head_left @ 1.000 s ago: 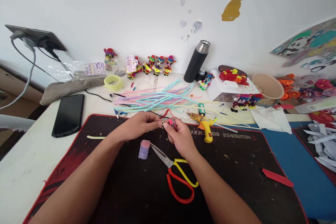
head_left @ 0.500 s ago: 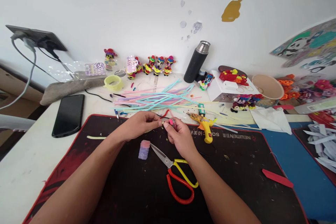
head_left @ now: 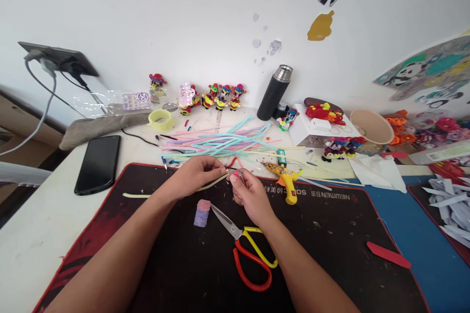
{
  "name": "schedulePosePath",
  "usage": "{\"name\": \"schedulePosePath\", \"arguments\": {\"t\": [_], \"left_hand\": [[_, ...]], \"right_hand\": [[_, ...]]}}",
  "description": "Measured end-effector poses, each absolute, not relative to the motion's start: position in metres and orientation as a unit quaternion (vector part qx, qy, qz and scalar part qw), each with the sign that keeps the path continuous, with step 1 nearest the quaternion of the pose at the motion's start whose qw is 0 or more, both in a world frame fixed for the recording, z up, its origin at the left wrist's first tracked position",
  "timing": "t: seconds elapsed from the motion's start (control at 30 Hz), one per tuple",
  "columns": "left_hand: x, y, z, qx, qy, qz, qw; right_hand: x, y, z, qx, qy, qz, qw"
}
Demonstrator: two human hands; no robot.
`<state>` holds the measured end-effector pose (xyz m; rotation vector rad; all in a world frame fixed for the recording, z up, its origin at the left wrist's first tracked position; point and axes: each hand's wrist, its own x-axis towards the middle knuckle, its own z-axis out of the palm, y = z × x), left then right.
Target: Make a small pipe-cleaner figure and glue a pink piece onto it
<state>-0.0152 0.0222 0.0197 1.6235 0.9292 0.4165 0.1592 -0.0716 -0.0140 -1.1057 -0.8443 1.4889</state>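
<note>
My left hand (head_left: 203, 172) is closed in a pinch at the tip of a pale yellow-green pipe cleaner (head_left: 213, 184), which runs down and left beneath the wrist. Close beside it, my right hand (head_left: 249, 193) is closed, its thumb and finger around a small pink object with a silvery end (head_left: 237, 174), mostly hidden by the fingers. The two sets of fingertips almost meet. Below them, on the black mat (head_left: 176, 264), lies a ribbed pink and purple block (head_left: 202, 212). Scissors (head_left: 244, 249) with one red and one yellow handle lie beside it, partly behind my right forearm.
Pastel pipe cleaners (head_left: 223, 142) lie heaped behind the mat. A yellow glue gun (head_left: 288, 181) rests at its back edge. Small colourful figures (head_left: 222, 98) and a black flask (head_left: 275, 93) stand along the wall. A phone (head_left: 97, 164) lies left.
A length of the pipe cleaner now shows between my hands. My right hand has turned slightly, and less of the pink object shows. The whole view has shifted a little.
</note>
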Motion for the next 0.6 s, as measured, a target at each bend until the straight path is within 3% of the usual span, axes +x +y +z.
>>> {"name": "schedulePosePath", "arguments": {"t": [0.6], "left_hand": [[-0.0141, 0.0216, 0.0199, 0.703, 0.402, 0.184, 0.557]], "right_hand": [[0.1604, -0.0716, -0.0186, -0.468, -0.362, 0.623, 0.511]]}}
